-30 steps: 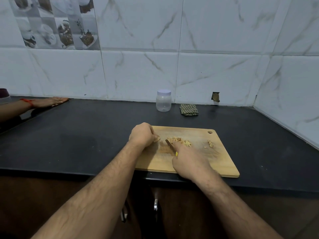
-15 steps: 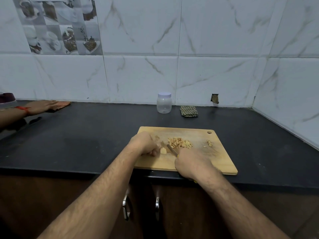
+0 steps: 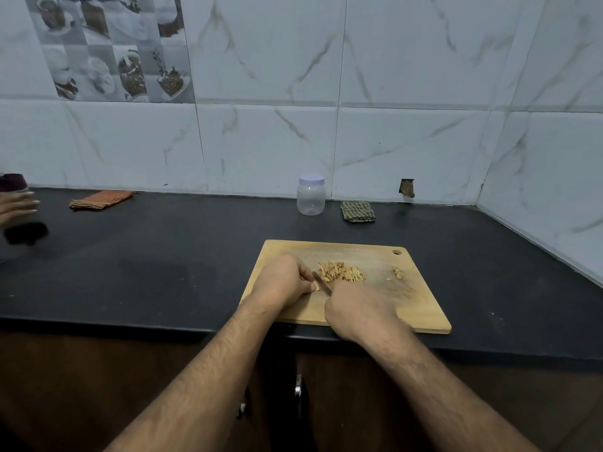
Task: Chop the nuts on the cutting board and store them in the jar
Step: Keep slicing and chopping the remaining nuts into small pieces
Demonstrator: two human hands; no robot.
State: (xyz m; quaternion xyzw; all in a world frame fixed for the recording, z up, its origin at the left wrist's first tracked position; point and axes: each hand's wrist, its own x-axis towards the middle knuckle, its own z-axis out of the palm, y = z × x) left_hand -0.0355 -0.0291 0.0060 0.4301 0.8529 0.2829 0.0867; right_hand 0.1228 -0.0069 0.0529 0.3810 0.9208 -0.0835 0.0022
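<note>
Head view: a black, matte countertop is seen below glossy white marble-veined wall tiles, and on it, at its near edge, a rectangular pale wooden cutting board with rounded corners and a small hanging hole is laid flat. The left hand is rested on the board's left part, its fingers curled and pinching a small pale nut piece against the wood. The right hand is closed round a knife, whose handle is hidden in the fist; the short blade is set just right of the left fingertips. Just beyond the blade tip, a loose heap of chopped nuts, tan and slivered, is spread on the board; a few more nut bits lie further right. Well beyond the fingers, by the wall, a clear plastic jar with a whitish lid on it is stood upright, with a folded checked cloth beside it.
</note>
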